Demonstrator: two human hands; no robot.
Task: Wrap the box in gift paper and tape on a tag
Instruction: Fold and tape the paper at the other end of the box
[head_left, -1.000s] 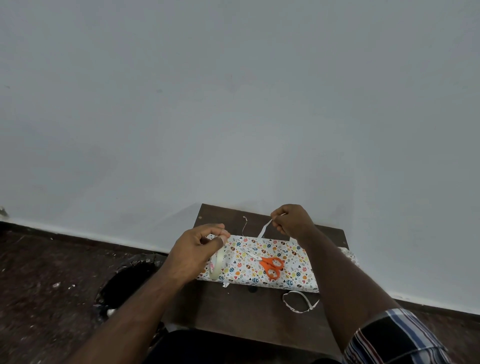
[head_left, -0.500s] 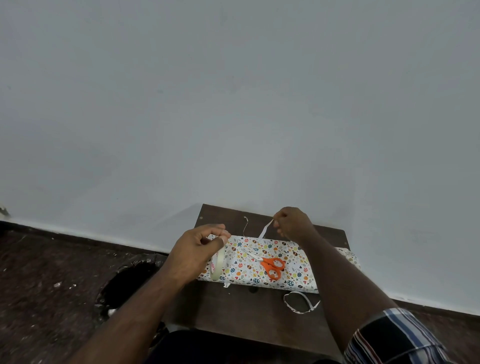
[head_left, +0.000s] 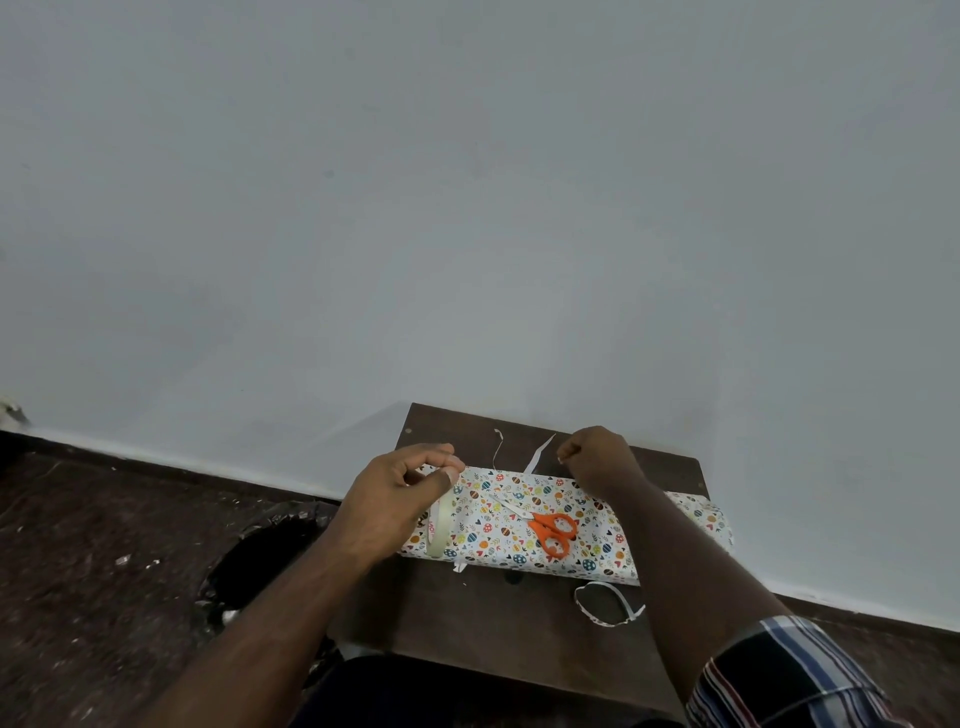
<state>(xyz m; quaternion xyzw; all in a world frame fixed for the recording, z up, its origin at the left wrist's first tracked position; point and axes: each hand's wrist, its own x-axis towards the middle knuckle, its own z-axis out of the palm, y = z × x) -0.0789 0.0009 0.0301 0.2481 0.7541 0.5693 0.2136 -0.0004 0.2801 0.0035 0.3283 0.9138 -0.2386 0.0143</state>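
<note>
Left hand (head_left: 395, 499) still grips tape roll (head_left: 435, 525); right hand (head_left: 595, 454) has lowered, fingers curled

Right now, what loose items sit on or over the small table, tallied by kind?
Wrapped box: 1
Orange scissors, lying on the box: 1
Tape roll, held by the left hand: 1
Paper strips: 2, one curled on the table, one by the right hand
Total: 5

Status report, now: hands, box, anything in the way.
Left hand holds tape roll; right hand pinches a tape strip. Wrapped box lies on table. Scissors rest on the box.
</note>
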